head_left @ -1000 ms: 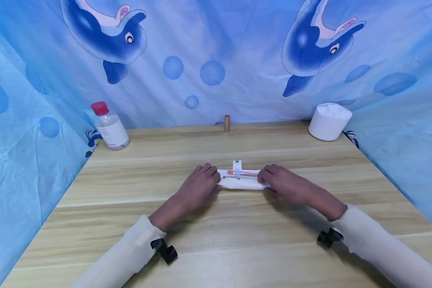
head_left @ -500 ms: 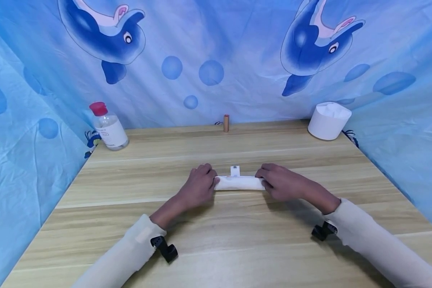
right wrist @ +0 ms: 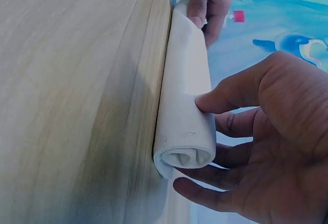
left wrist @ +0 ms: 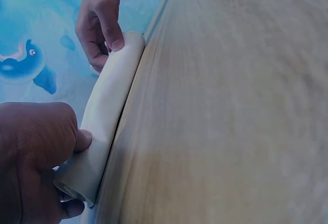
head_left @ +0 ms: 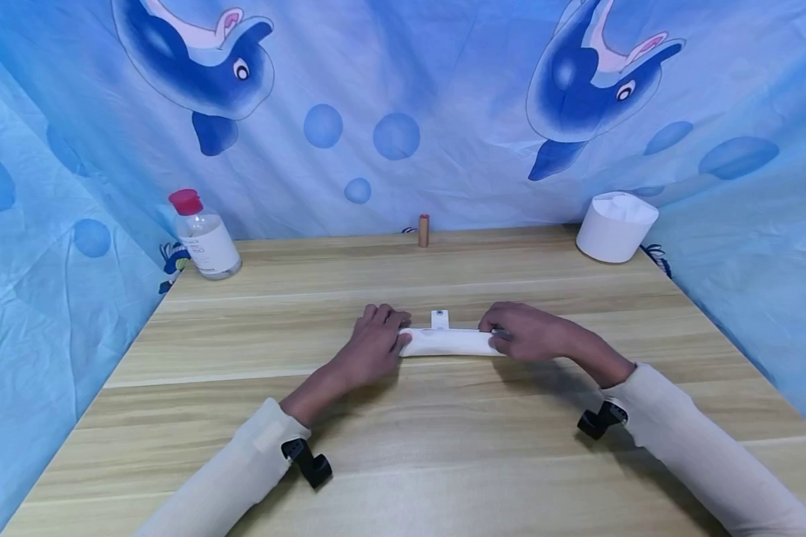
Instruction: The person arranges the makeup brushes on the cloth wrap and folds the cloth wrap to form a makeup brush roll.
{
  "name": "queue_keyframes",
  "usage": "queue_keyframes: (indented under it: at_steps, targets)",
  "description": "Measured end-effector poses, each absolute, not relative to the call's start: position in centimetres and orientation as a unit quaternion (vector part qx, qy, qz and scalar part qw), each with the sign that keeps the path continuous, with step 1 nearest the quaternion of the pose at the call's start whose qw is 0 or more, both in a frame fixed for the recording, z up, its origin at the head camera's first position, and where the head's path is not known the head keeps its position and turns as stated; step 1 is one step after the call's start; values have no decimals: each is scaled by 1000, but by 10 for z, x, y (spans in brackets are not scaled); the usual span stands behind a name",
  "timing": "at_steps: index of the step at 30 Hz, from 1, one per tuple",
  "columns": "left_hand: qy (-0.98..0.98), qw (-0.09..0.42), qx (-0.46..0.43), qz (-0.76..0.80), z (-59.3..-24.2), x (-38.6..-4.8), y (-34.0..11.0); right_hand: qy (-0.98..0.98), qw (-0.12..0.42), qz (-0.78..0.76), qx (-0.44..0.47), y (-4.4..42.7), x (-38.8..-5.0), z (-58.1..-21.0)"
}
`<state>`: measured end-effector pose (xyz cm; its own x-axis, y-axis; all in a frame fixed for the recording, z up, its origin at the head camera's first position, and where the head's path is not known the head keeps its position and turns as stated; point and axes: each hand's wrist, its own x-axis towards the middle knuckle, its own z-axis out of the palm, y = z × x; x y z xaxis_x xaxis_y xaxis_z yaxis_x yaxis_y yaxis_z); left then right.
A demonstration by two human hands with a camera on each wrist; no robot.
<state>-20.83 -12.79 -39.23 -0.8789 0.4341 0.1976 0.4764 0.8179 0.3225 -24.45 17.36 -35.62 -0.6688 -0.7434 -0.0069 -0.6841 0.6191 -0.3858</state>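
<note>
A white fabric roll (head_left: 448, 342) lies across the middle of the wooden table, with a short snap tab (head_left: 439, 319) sticking out on its far side. My left hand (head_left: 374, 341) holds its left end, thumb on the near face and fingers over the far side. At the other end my right hand (head_left: 529, 333) grips the roll, its thumb pressing the near face. The right wrist view shows the coiled layers at the end of the fabric roll (right wrist: 184, 80), with fingers behind it. Whatever is wrapped inside is hidden.
A clear bottle with a red cap (head_left: 208, 242) stands at the back left. A small brown cylinder (head_left: 423, 231) is upright at the back edge, and a white paper roll (head_left: 616, 227) sits at the back right. Blue dolphin-print curtain (head_left: 403, 89) encloses the table.
The fabric has been rolled over away from me, covering the orange-tipped stick that showed inside. The left fingers have straightened a little, and the right hand has shifted slightly on its end.
</note>
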Motion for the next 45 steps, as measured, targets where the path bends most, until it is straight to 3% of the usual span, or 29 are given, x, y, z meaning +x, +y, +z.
queue_keyframes:
  at_steps: [15,27,45]
  targets:
    - [-922,146,-321,-160,-395,-207,-131,893,63,-180,-407,171,-234,-360]
    - [-916,197,-335,-97,-393,-211,-131,877,-90,-117,-457,164,-231,-369]
    - [-891,167,-408,-112,-390,-210,-131,872,-119,-108,-462,150,-234,-356]
